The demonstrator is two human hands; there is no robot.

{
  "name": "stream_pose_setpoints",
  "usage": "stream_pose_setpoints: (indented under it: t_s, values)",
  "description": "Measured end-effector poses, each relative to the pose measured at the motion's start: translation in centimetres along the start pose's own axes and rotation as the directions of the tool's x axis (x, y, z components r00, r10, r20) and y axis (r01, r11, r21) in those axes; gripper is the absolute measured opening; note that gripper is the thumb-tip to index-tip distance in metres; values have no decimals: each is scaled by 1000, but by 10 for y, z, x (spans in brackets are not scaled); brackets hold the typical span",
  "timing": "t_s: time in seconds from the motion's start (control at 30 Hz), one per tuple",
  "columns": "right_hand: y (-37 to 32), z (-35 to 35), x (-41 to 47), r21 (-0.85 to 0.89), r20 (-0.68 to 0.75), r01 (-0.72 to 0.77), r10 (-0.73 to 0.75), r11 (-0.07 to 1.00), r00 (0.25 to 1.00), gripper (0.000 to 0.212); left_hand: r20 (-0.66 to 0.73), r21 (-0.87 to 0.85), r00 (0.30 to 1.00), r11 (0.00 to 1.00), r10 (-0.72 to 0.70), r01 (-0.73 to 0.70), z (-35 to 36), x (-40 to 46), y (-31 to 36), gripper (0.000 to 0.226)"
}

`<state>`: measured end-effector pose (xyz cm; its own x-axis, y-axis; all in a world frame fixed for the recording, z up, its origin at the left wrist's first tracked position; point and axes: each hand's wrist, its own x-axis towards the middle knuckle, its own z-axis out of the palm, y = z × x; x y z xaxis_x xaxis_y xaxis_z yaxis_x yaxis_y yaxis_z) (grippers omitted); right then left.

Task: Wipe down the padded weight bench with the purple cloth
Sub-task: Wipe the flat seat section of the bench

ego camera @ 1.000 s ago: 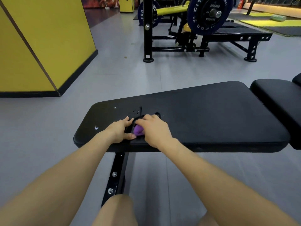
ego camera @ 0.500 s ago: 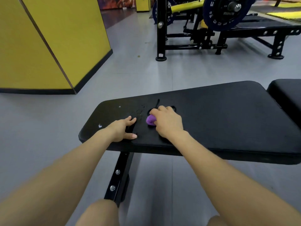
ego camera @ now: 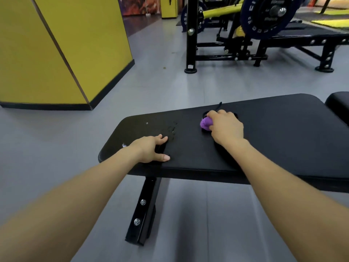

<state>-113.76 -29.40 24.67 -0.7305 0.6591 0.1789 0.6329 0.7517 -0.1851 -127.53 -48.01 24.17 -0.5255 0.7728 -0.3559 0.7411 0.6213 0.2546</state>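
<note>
The place is a gym with a grey floor (ego camera: 170, 87), a yellow wall (ego camera: 62, 50) on the left and a black weight rack (ego camera: 245, 40) behind. In front stands the padded black bench (ego camera: 283, 140), which serves here as the counter. The right hand (ego camera: 225, 127) holds the purple cloth (ego camera: 205, 124) bunched under curled fingers (ego camera: 217, 113) and presses it on the pad, near the middle. The left hand (ego camera: 151, 148) lies flat with straight fingers, holding nothing, near the left end. Small wet marks (ego camera: 171, 129) and a pale speck (ego camera: 124, 145) remain between and beside the hands. I judge the wiping is at an early stage: the whole right part is not yet reached.
</note>
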Motion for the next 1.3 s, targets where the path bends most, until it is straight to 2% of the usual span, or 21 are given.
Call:
stream_pose_setpoints:
  t_s: [0.13, 0.23, 0.3, 0.4, 0.5, 0.57, 0.63, 0.7, 0.83, 0.97, 1.07, 1.13, 1.23, 1.3]
  values:
    - [-48, 12, -37, -6, 5, 59, -59, 998, 998, 39, -95, 54, 995, 998, 43, -38, 2, 1, -8, 78]
    - [-79, 23, -66, 23, 2, 178, -178, 984, 984, 44, -118, 32, 985, 992, 127, -124, 4, 5, -22, 75]
    - [-82, 25, -70, 55, 11, 204, -205, 977, 979, 45, -122, 28, 978, 986, 169, -167, 5, 5, -33, 71]
    - [-59, 18, -55, 32, 34, 101, -102, 994, 994, 43, -136, 60, 974, 983, 179, -172, 6, 1, -53, 68]
    - [-40, 11, -44, -46, -64, -111, 108, 993, 992, 40, -129, 26, 972, 981, 196, -195, 10, -4, -71, 68]
    - [-51, 18, -46, -87, -120, -176, 165, 981, 979, 36, -138, 40, 964, 973, 230, -226, 15, -7, -76, 66]
    - [-75, 30, -57, -150, -171, -140, 114, 979, 979, 32, -158, 99, 957, 969, 241, -228, 17, -10, -76, 64]
    - [-98, 40, -73, -165, -187, -36, 5, 986, 982, 32, -172, 128, 955, 967, 240, -220, 17, -11, -76, 65]
    - [-116, 41, -98, -122, -114, 157, -171, 980, 979, 35, -161, 147, 958, 966, 238, -215, 16, -12, -76, 67]
    - [-99, 35, -44, -106, -34, 90, -94, 990, 995, 40, -165, 150, 957, 965, 240, -216, 12, -12, -76, 67]
    - [-95, 45, 5, -143, -70, -3, -7, 990, 998, 38, -166, 144, 957, 966, 237, -215, 12, -12, -75, 67]
    - [-98, 49, 15, -149, -76, -13, 1, 989, 997, 37, -169, 126, 958, 969, 231, -211, 12, -14, -75, 67]
    - [-100, 41, -22, -108, -31, 79, -83, 991, 996, 41, -171, 122, 958, 970, 229, -210, 12, -14, -75, 67]
    - [-103, 35, -63, -86, -22, 205, -207, 975, 978, 43, -178, 115, 958, 971, 226, -208, 12, -12, -77, 67]
